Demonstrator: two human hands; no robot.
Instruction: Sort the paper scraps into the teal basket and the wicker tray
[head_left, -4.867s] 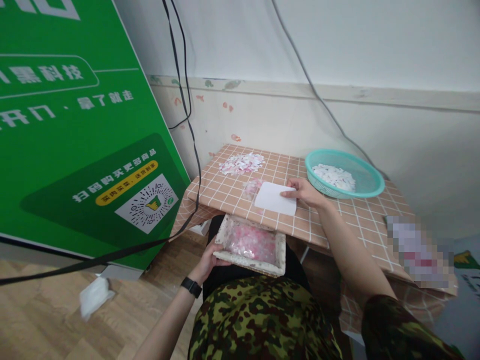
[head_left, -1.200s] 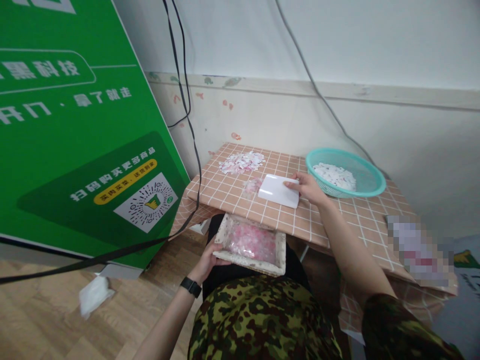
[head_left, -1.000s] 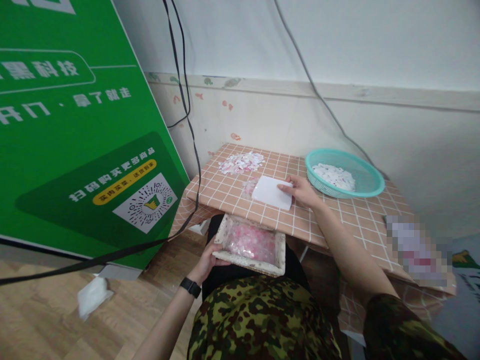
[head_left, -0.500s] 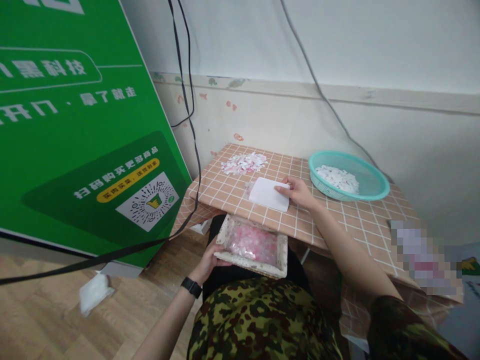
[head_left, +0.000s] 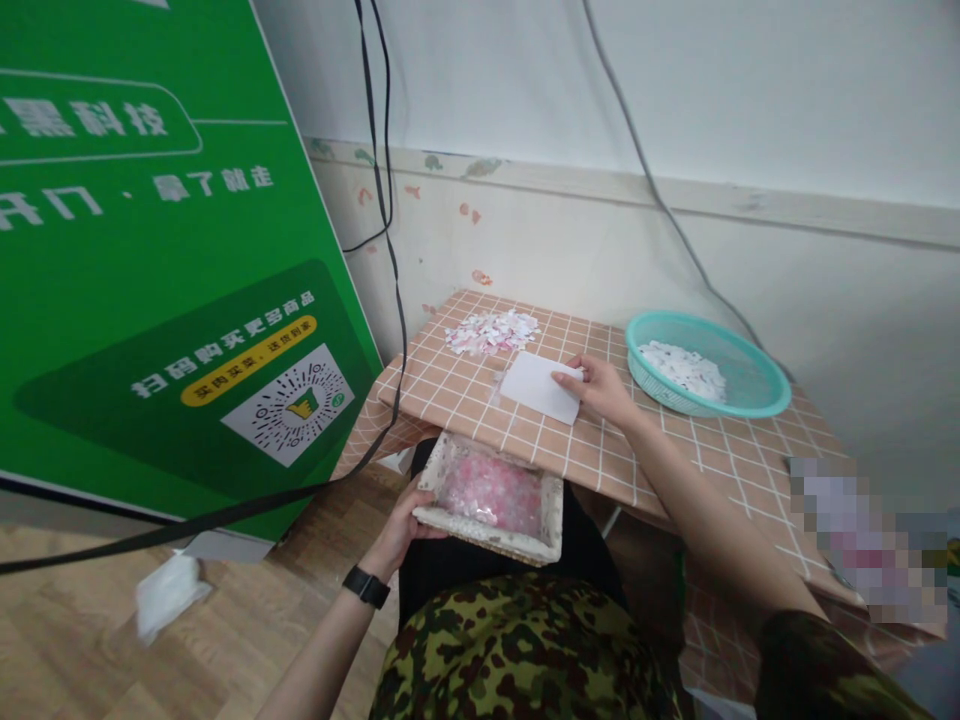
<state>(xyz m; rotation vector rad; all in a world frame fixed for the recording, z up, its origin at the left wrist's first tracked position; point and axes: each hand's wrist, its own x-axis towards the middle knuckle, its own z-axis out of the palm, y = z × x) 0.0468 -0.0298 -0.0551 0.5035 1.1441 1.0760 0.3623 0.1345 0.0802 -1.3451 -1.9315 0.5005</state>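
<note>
My left hand (head_left: 410,523) grips the left side of a shallow, pale rectangular basket (head_left: 555,515), holding it over my lap just below the table edge. Inside the basket lie many small pink and clear pieces (head_left: 491,490), too fine to make out singly. My right hand (head_left: 600,390) pinches the right edge of a white card (head_left: 538,387) close to the tabletop, thumb on top. A little clear or pinkish material (head_left: 496,380) peeks out at the card's left edge; what lies beneath is hidden.
A heap of white and pink scraps (head_left: 491,331) lies at the back left of the checked tablecloth (head_left: 600,455). To the right stands a turquoise strainer basket (head_left: 757,385) with white pieces (head_left: 682,370). A black strap (head_left: 285,493) crosses in front of the green panel (head_left: 187,300).
The basket in my left hand has shifted slightly left and down, toward me. My right hand keeps hold of the card, which lies a bit flatter. The camera view has shifted slightly.
</note>
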